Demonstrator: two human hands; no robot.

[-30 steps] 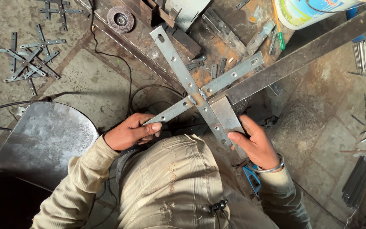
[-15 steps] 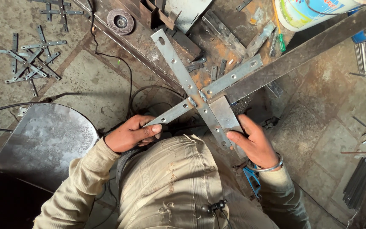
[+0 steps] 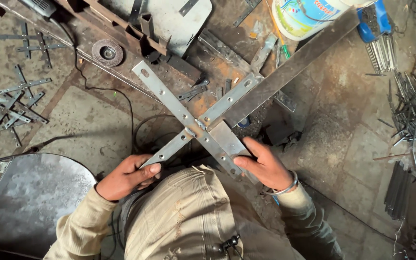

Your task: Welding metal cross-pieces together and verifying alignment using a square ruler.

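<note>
Both hands clamp a metal cross [image 3: 196, 126] made of 2 flat, holed steel strips joined at their middle: the left hand [image 3: 127, 176] pinches the lower-left end between thumb and curled fingers, and the right hand [image 3: 264, 165] grips the lower-right end, where a wider plate [image 3: 227, 140] sits against the strip, thumb pressed on top. This cross lies tilted above the floor [image 3: 87, 130], just ahead of the person's chest, its upper-right arm resting along a long dark bar [image 3: 294, 65] that runs toward the top right corner. At the lower left edge lies a round steel sheet [image 3: 30, 197]. By the top edge stands a white bucket [image 3: 304, 17]. Rods [image 3: 410, 110] lie heaped at the right edge. More small crosses [image 3: 10, 103] lie scattered at the left edge. Near the top left sits a grinding disc [image 3: 107, 52].
</note>
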